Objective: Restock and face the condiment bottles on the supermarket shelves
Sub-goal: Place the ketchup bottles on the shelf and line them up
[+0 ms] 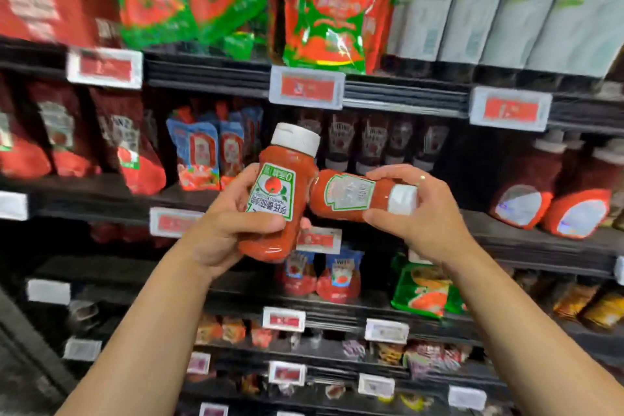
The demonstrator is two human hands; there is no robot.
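2 red ketchup bottles are held in front of the shelves point(506, 223). The left bottle point(280, 192) stands nearly upright, white cap up, with the left hand point(219, 230) curled round its lower body, thumb across the label. The right bottle point(351, 196) lies sideways, cap inside the right hand point(418, 209), fingers above and thumb below, its base touching the left bottle.

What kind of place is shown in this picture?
Most likely a supermarket condiment aisle: dark tiered shelves carry white-and-red price tags, rows of red sauce pouches, and squeeze bottles.
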